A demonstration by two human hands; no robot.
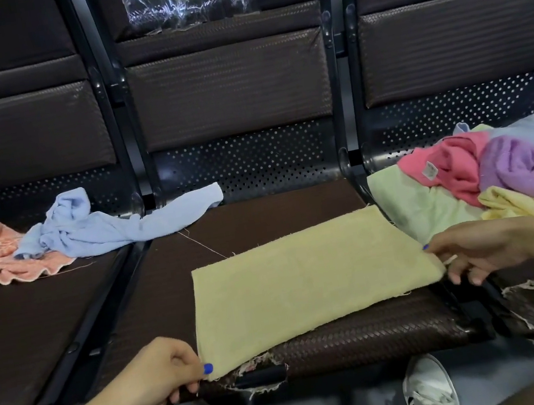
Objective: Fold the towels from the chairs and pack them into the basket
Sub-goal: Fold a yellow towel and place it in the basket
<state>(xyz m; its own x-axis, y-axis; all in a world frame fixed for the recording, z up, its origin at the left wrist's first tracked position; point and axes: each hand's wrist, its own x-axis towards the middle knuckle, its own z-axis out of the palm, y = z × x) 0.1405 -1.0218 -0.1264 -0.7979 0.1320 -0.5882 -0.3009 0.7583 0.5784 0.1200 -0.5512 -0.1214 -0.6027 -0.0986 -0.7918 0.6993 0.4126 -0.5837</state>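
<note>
Left hand (166, 373) pinching the near-left corner and right hand (474, 254) pinching the right edge of the yellow towel (305, 283), which is lying flat between them on the torn brown middle seat (365, 336), blue towel (106, 223) sitting crumpled beyond the left grip, mixed towel pile (496, 171) just behind the right.

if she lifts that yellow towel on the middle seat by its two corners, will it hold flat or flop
Probably flop: the yellow towel is thin cloth lying flat, pinched by the left hand and right hand. Likely light, given how limply the blue towel crumples. Its frayed edges may shed threads.
</note>
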